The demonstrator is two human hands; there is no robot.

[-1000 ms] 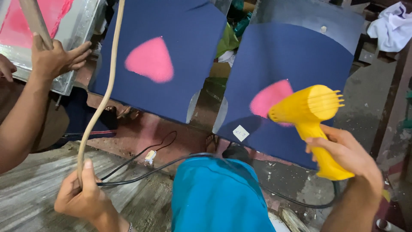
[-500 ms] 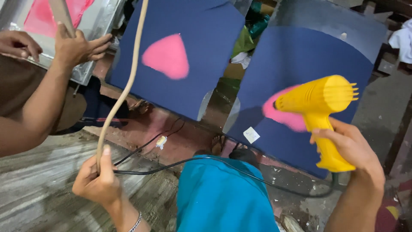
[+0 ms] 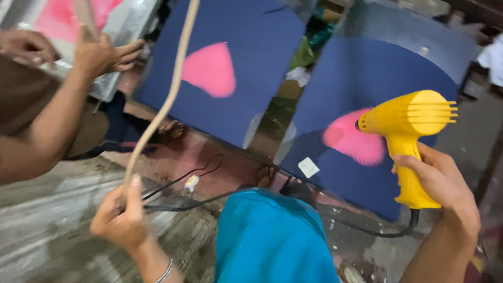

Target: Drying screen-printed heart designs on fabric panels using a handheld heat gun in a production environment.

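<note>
A yellow heat gun (image 3: 406, 136) is gripped in the right hand (image 3: 437, 181), the fingers wrapped tightly round its handle at the right of the scene. Its nozzle is turned left toward a pink heart-shaped print (image 3: 353, 141) on a navy blue fabric panel (image 3: 377, 94) — the nozzle lies just beside the print, though whether it touches cannot be told. A small white label (image 3: 308, 167) is seen on that panel, below the print. A black power cord (image 3: 367, 228) is seen leaving the base of the handle and running left across the floor.

The left hand (image 3: 120, 215) is closed round the lower end of a pale wooden stick (image 3: 167, 99), the thumb laid up along it; the stick is seen curving up and away to the top of the view.

A second navy blue panel (image 3: 241, 63) with its own pink heart (image 3: 210, 69) is set farther left, with a gap between the two panels. At the far left, another person's hand (image 3: 99, 52) is clasped round a wooden handle (image 3: 85, 20) over a metal-framed printing screen (image 3: 112, 31) — pink ink shows on it. Teal cloth (image 3: 267, 241) is seen in the near centre, between the person's own arms.
</note>
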